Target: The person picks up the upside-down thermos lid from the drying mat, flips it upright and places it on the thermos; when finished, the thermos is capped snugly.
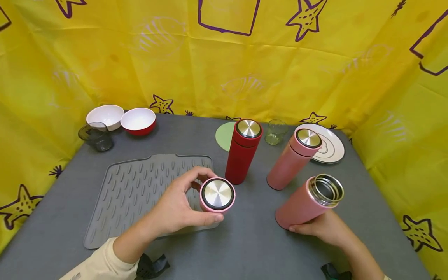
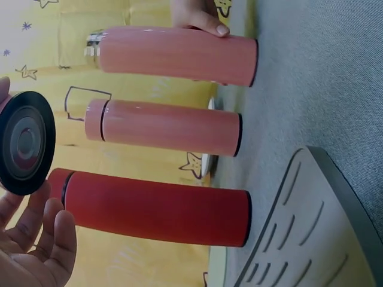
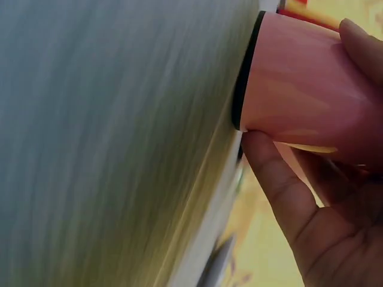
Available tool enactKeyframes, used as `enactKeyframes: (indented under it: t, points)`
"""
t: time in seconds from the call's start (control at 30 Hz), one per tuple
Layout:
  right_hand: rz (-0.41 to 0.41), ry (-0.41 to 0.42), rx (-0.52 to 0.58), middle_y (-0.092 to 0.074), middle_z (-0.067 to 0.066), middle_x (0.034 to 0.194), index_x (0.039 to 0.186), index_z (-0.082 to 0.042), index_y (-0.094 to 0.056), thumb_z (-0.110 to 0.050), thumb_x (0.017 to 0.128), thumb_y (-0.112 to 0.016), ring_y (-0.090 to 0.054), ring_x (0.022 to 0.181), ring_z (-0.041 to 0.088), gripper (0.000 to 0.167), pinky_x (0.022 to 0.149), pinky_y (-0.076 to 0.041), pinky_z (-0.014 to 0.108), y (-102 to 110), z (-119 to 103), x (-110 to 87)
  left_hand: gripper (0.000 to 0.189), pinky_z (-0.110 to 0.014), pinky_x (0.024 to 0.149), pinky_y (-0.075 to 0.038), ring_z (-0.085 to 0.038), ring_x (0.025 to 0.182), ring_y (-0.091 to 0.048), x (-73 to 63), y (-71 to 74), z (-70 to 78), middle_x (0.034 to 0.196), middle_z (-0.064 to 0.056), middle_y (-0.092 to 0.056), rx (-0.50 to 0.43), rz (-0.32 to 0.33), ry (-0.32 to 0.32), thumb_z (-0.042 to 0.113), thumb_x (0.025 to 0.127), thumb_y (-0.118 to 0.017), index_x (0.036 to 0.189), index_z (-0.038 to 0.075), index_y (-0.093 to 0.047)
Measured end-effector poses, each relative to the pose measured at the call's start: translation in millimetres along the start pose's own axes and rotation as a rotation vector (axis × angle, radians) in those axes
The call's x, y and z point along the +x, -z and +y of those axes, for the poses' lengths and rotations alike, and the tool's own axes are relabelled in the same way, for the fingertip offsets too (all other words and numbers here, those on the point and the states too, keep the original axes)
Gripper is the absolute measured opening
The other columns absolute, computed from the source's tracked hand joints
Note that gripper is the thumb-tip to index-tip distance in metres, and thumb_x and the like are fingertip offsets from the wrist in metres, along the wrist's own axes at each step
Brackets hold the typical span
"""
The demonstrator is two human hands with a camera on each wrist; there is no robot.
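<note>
My left hand (image 1: 175, 208) holds a pink lid (image 1: 217, 194) with a silver top between thumb and fingers, raised off the table. The left wrist view shows the lid's dark, ringed underside (image 2: 27, 143). On the right, my right hand (image 1: 325, 229) grips the lower part of an uncapped pink thermos (image 1: 297, 206), its bare metal mouth facing up. In the right wrist view, fingers wrap the thermos body (image 3: 299, 84) near its black base. A second pink thermos (image 1: 288, 165) and a red thermos (image 1: 243, 155), both capped, stand just beyond the hands.
A grey ribbed mat (image 1: 133, 194) lies at left, partly under my left arm. Along the back are a white bowl (image 1: 108, 116), a red-and-white bowl (image 1: 140, 122), a dark cup (image 1: 99, 140), a green disc (image 1: 223, 136), a clear glass (image 1: 275, 134) and white plates (image 1: 330, 146).
</note>
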State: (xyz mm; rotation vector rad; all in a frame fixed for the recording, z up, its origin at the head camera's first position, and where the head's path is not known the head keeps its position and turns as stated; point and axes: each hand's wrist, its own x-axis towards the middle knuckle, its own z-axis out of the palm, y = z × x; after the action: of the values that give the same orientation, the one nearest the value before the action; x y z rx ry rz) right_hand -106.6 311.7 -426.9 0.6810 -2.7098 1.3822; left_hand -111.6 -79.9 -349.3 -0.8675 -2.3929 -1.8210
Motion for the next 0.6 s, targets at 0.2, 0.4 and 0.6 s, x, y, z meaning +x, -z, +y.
enactKeyframes:
  t: [0.2, 0.4, 0.6]
  points:
    - [-0.079, 0.036, 0.053, -0.067, -0.009, 0.101, 0.111, -0.019, -0.065, -0.019, 0.067, -0.092, -0.062, 0.089, 0.01, 0.051, 0.08, -0.049, 0.026, -39.5, -27.8, 10.9, 0.065, -0.035, 0.087, -0.043, -0.017, 0.102, -0.053, 1.8, -1.9, 4.8, 0.111, 0.006, -0.059, 0.011, 0.057, 0.02, 0.027, 0.066, -0.092, 0.117, 0.024, -0.053]
    - [-0.136, 0.034, 0.119, -0.066, -0.009, 0.103, 0.114, -0.022, -0.062, -0.026, 0.069, -0.091, -0.062, 0.091, 0.012, 0.053, 0.082, -0.049, 0.029, -62.4, -42.5, 20.8, 0.064, -0.036, 0.088, -0.043, -0.018, 0.103, -0.053, 5.9, -4.3, 8.9, 0.11, 0.004, -0.058, -0.011, 0.079, -0.008, 0.022, 0.066, -0.091, 0.116, 0.022, -0.053]
    - [-0.118, 0.022, 0.105, -0.065, -0.011, 0.106, 0.117, -0.022, -0.06, -0.027, 0.067, -0.093, -0.061, 0.094, 0.011, 0.06, 0.086, -0.049, 0.031, -71.2, -50.7, 27.4, 0.062, -0.037, 0.084, -0.045, -0.018, 0.099, -0.053, 13.4, -8.4, 17.5, 0.109, 0.005, -0.06, -0.031, 0.095, -0.056, 0.021, 0.066, -0.091, 0.117, 0.022, -0.057]
